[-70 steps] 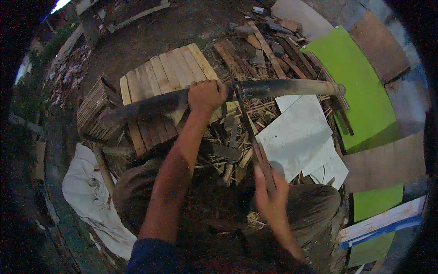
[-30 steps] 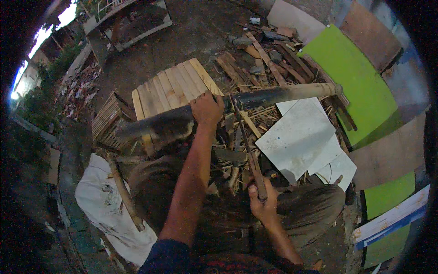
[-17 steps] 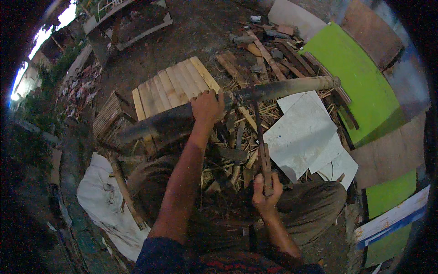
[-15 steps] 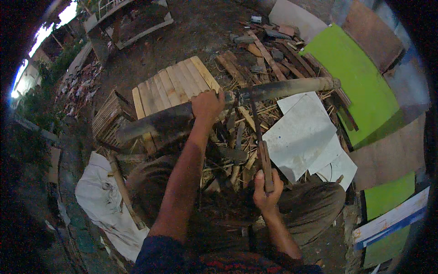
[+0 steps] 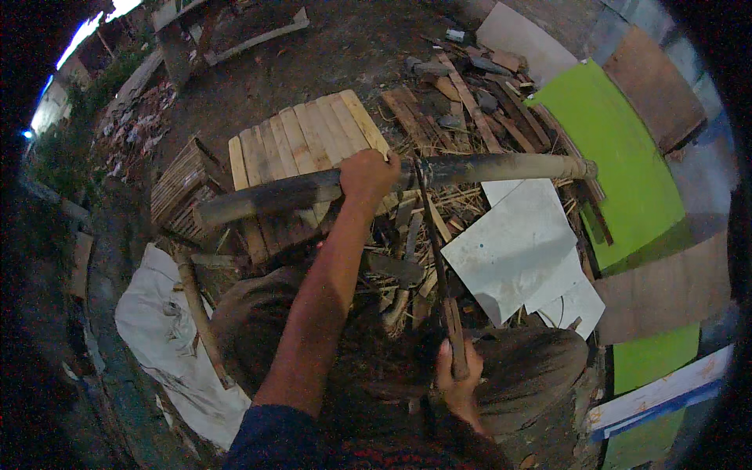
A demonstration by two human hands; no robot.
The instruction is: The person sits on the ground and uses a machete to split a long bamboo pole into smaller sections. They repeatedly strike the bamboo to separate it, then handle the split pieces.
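A long bamboo pole [image 5: 513, 168], dark to the left and paler to the right, lies crosswise in front of me. My left hand [image 5: 368, 178] is wrapped over its top near the middle. Just right of that hand, the thin dark blade of a handsaw [image 5: 436, 247] meets the pole. Low and close to my body, my right hand [image 5: 458, 380] is closed around the saw's wooden handle, thumb along its side. Whatever cut there may be in the pole is too small to make out.
A pale slatted wooden panel [image 5: 301, 141] lies beyond the pole, beside a bamboo-slat crate [image 5: 184, 184]. White sheets [image 5: 513, 247] and a green board [image 5: 619, 157] are at right. Scrap wood [image 5: 470, 102] is heaped behind; a white sack [image 5: 160, 321] lies left.
My right hand has drawn the saw back toward my body, its blade still at the pole. My left hand keeps its grip on the pole; the view has shifted slightly.
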